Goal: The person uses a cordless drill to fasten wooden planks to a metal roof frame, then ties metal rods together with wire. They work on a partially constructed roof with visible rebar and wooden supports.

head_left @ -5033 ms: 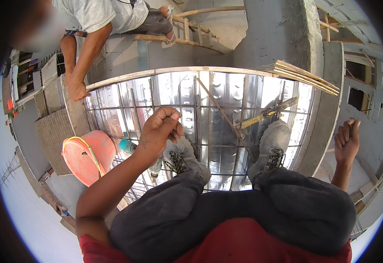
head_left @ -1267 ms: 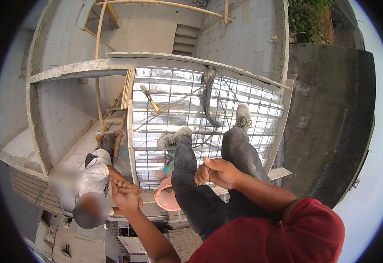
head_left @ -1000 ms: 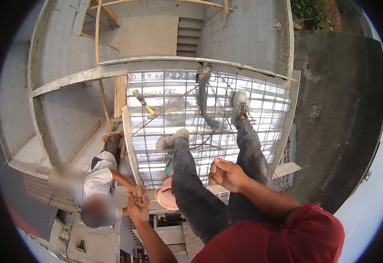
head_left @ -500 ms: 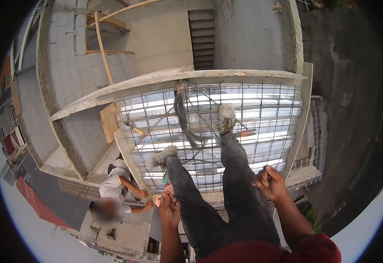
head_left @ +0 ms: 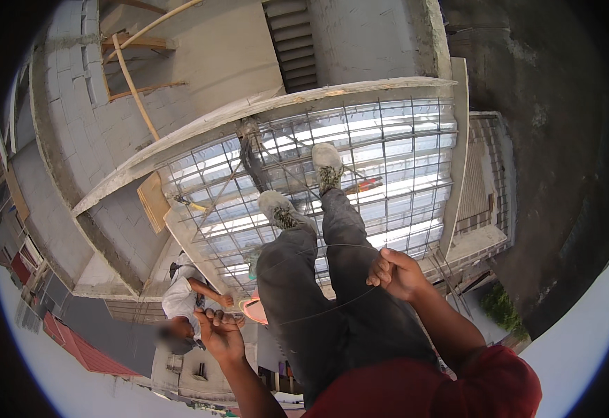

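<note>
A thin wire (head_left: 346, 302) curves in front of my dark trousers, with a loose bend above my thigh. My right hand (head_left: 396, 275) is closed on it, fingers curled. Toward the lower left, my left hand (head_left: 222, 339) has its fingers bent together, and the wire runs toward it; the grip itself is too fine to see clearly. Just beside my left fingers is a coral-pink object (head_left: 254, 311), partly hidden by my leg. My shoes (head_left: 326, 156) stand on a steel rebar grid (head_left: 402, 132) laid over shiny corrugated metal sheets.
Pliers with red-orange handles (head_left: 366, 185) and a yellow-and-black tool (head_left: 191, 203) lie on the grid, near a dark wire bundle (head_left: 252, 164). A concrete ledge (head_left: 262, 104) edges the deck. Left and below, a co-worker (head_left: 182, 296) in a white shirt reaches toward the deck edge.
My hands have moved farther apart: left hand to the left and down, right hand left and up. The wire now bows in a wider loop. My left foot has shifted closer to my right.
</note>
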### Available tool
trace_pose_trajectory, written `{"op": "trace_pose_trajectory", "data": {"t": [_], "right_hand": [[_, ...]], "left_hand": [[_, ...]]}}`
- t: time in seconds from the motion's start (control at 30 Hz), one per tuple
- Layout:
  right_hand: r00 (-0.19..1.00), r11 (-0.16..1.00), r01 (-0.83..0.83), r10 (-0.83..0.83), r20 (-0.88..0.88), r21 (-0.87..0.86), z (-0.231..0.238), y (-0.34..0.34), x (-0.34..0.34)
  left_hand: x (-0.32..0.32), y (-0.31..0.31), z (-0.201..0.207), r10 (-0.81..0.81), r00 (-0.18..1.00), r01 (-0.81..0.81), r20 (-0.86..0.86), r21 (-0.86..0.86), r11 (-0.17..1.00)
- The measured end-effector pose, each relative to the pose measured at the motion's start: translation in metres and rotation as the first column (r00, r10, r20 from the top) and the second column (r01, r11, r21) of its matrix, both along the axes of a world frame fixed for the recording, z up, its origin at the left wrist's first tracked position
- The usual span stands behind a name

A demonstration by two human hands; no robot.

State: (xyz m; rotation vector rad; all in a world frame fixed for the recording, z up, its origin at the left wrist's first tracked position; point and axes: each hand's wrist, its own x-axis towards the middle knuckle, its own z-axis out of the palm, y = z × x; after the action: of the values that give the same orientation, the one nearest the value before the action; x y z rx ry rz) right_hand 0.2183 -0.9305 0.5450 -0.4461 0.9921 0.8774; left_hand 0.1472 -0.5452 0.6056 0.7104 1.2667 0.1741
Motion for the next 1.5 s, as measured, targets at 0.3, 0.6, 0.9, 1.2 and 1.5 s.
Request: {"op": "trace_pose_trajectory", "data": {"t": [0.3,0.6,0.9,1.2,1.5], "right_hand": [[0.982,0.932,-0.170,0.131,-0.139,-0.321,0.013,0.004,-0.005],[0.989,0.945,-0.135,0.109,-0.104,-0.298,0.030,0.060,-0.024],[0.970,0.879,-0.242,0.203,-0.136,-0.412,0.044,0.073,-0.006],[0.899,0.756,-0.424,0.419,-0.128,-0.499,0.025,0.053,0.012],[0.667,0.524,-0.680,0.733,-0.135,-0.513,-0.001,0.006,0.084]], "left_hand": [[0.016,-0.014,-0.033,-0.088,0.995,0.082,-0.056,-0.115,0.990],[-0.013,0.053,-0.051,0.072,0.995,-0.080,-0.063,-0.141,0.987],[-0.025,0.044,-0.064,0.095,0.990,-0.108,-0.106,-0.129,0.986],[-0.020,0.014,-0.061,0.178,0.965,-0.190,-0.190,-0.046,0.981],[-0.010,-0.072,-0.039,0.283,0.929,-0.273,-0.240,0.077,0.959]]}}
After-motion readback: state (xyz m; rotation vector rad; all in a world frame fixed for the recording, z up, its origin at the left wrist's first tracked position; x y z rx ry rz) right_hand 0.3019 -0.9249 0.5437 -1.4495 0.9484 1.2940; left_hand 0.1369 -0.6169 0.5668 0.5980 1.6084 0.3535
